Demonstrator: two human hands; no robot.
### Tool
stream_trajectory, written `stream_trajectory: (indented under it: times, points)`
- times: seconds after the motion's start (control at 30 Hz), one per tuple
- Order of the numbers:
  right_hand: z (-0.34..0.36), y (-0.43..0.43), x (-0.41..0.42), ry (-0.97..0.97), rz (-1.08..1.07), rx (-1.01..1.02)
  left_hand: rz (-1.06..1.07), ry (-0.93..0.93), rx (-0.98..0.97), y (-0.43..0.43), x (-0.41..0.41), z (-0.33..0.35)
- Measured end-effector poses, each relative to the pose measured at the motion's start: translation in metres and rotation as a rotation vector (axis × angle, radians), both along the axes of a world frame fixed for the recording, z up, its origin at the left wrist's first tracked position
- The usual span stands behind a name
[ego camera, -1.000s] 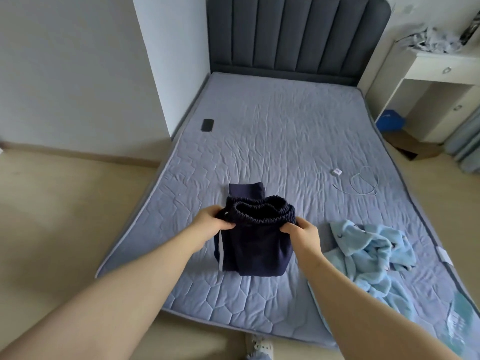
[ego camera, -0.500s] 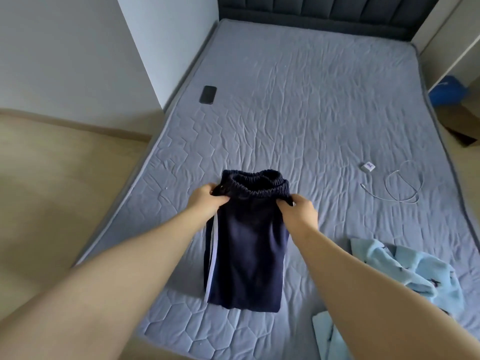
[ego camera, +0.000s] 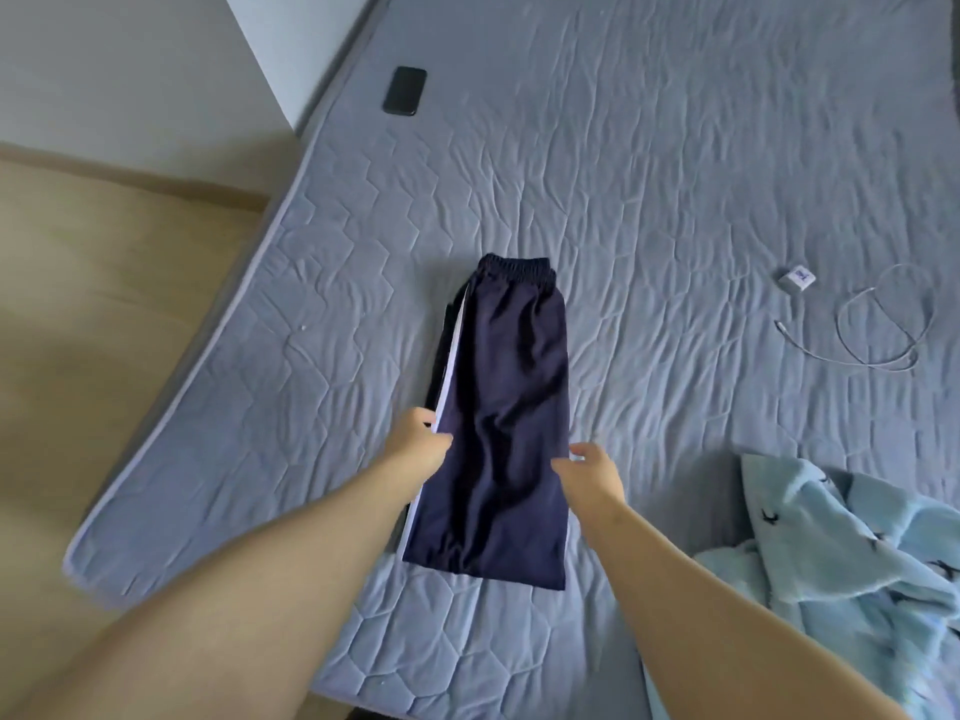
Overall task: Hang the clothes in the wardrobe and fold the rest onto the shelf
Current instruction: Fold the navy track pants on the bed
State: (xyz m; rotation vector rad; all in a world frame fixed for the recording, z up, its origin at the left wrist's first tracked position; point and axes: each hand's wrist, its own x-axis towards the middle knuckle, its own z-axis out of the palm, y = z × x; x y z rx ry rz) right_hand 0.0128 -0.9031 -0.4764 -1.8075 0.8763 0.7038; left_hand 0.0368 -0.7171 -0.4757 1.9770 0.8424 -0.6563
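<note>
Head view: trousers (ego camera: 504,407) lie flat at centre frame on the bed (ego camera: 675,200), leg on leg, judged laid out for folding. Their long axis runs up the frame, waistband uppermost, hems toward the lower edge. Left hand (ego camera: 418,441) pinches the striped left edge at mid-length; right hand (ego camera: 595,472) sits loosely spread beside the right edge, gripping nothing.

A: From where was the scene viewed?
B: From one head-worn camera, pointed forward and steeply down at the bed (ego camera: 675,174).
A: How close was it held?
B: Close — both forearms were seen entering from the bottom edge, with the left hand (ego camera: 418,446) and right hand (ego camera: 595,475) beside the navy trousers (ego camera: 509,407) at mid-frame.
</note>
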Motion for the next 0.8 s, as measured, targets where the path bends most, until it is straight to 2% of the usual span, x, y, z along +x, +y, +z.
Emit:
stream_trajectory:
  times: [0.13, 0.23, 0.3, 0.47, 0.6, 0.67, 0.8]
  points:
    - [-0.05, -0.005, -0.028, 0.066, -0.017, -0.04, -0.076, 0.079, 0.078, 0.002, -0.03, -0.055]
    - [-0.094, -0.006, -0.052, 0.114, -0.03, -0.037, -0.124, 0.171, 0.239, 0.006, -0.052, -0.096]
    - [-0.115, -0.004, -0.065, 0.128, -0.076, -0.014, -0.082, 0.202, 0.302, 0.01, -0.066, -0.117]
    - [-0.151, 0.005, -0.091, 0.155, -0.178, 0.001, -0.051, 0.146, 0.241, 0.018, -0.097, -0.155]
    - [-0.162, 0.006, -0.096, 0.171, -0.088, -0.19, -0.021, 0.077, 0.205, 0.029, -0.106, -0.164]
    - [-0.167, 0.003, -0.094, 0.184, -0.052, -0.187, -0.031, 0.068, 0.144, 0.034, -0.108, -0.164]
    - [-0.171, -0.001, -0.096, 0.2, -0.024, -0.094, 0.2, 0.043, -0.064, 0.048, -0.119, -0.161]
